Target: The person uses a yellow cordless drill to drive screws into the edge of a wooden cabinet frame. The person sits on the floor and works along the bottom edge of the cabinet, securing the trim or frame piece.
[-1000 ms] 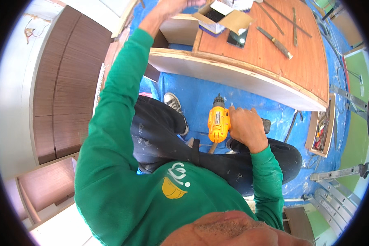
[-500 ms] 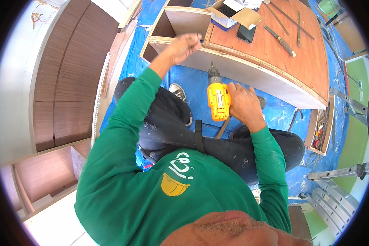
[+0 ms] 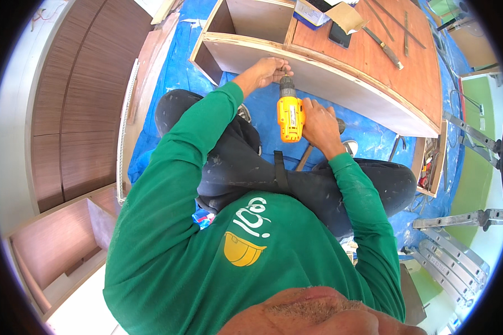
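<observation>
My right hand (image 3: 321, 127) is wrapped round the handle of a yellow power drill (image 3: 290, 118), whose black chuck points away from me toward the cabinet. At the drill's tip, the fingers of my left hand (image 3: 266, 71) are pinched together close to the bit. Whatever lies between those fingers is too small to make out. Just beyond both hands stands a low wooden cabinet (image 3: 352, 89), with a pale front panel and a reddish-brown plywood top. Its left end has open compartments.
On the cabinet top are an open carton (image 3: 314, 15), a dark phone (image 3: 340, 34), a knife (image 3: 387, 51) and metal strips. A hammer-like tool (image 3: 304, 158) lies by my legs on blue sheeting (image 3: 374, 146). To the right are a tool tray (image 3: 428, 167) and a folded ladder (image 3: 450, 262).
My left hand has come down and right, from above the cabinet edge to the drill's tip. The drill in my right hand has shifted slightly up and left in view.
</observation>
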`<control>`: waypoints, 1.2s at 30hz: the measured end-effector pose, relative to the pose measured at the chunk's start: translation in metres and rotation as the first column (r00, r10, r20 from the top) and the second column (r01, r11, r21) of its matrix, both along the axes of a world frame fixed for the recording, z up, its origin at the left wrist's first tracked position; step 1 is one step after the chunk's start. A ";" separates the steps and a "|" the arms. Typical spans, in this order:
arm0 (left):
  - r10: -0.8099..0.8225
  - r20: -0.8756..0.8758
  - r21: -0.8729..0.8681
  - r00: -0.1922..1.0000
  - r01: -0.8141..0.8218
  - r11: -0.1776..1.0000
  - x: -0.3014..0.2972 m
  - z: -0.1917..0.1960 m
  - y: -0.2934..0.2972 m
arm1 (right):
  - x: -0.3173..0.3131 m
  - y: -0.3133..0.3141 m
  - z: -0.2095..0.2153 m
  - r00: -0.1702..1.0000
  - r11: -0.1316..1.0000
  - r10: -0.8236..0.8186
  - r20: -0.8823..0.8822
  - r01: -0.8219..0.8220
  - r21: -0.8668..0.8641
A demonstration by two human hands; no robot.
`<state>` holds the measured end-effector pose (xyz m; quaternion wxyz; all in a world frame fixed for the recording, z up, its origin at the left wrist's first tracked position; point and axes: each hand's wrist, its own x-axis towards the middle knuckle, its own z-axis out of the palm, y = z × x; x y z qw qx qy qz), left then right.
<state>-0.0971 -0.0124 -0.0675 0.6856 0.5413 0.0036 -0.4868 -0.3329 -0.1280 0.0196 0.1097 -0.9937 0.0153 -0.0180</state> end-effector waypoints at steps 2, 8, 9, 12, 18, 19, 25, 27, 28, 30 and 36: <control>-0.012 0.008 -0.003 1.000 0.012 1.000 -0.001 -0.002 0.000 | 0.001 0.001 -0.004 0.999 1.000 -0.027 -0.029 0.027 0.006; -0.041 0.071 -0.006 0.997 0.041 0.999 0.000 -0.008 0.003 | 0.001 0.002 -0.007 0.999 0.999 -0.030 -0.037 0.030 0.009; -0.051 0.091 -0.001 0.995 0.051 0.999 0.001 -0.009 0.003 | 0.002 0.003 -0.007 0.999 0.999 -0.030 -0.035 0.030 0.012; -0.033 0.086 0.011 0.996 0.032 0.999 -0.002 -0.008 0.003 | 0.002 0.004 -0.006 0.998 0.999 -0.030 -0.060 0.032 0.018; -0.029 0.093 0.046 0.995 0.025 0.999 0.001 -0.005 0.002 | 0.003 0.005 -0.004 0.991 0.996 -0.028 -0.132 0.038 0.074; -0.033 0.095 0.045 0.995 0.029 0.999 0.002 -0.006 0.002 | 0.003 0.005 -0.005 0.990 0.997 -0.029 -0.135 0.039 0.069; -0.048 0.133 0.063 0.990 0.040 0.997 0.002 -0.006 0.002 | 0.004 0.004 -0.009 0.992 0.999 -0.035 -0.120 0.038 0.028; -0.053 0.141 0.081 0.989 0.042 0.996 0.003 -0.004 0.001 | 0.004 0.004 -0.013 0.997 1.000 -0.029 -0.069 0.029 -0.001; -0.051 0.142 0.084 0.989 0.039 0.996 0.003 -0.004 0.000 | 0.004 0.004 -0.013 0.997 1.000 -0.026 -0.070 0.027 0.000; -0.048 0.145 0.090 0.988 0.035 0.995 0.004 -0.004 0.000 | 0.005 0.004 -0.011 0.997 1.000 -0.023 -0.074 0.023 0.002; -0.021 0.098 0.065 0.995 0.015 0.998 0.003 -0.002 0.001 | 0.006 0.011 -0.006 0.984 1.000 -0.025 -0.177 0.028 0.013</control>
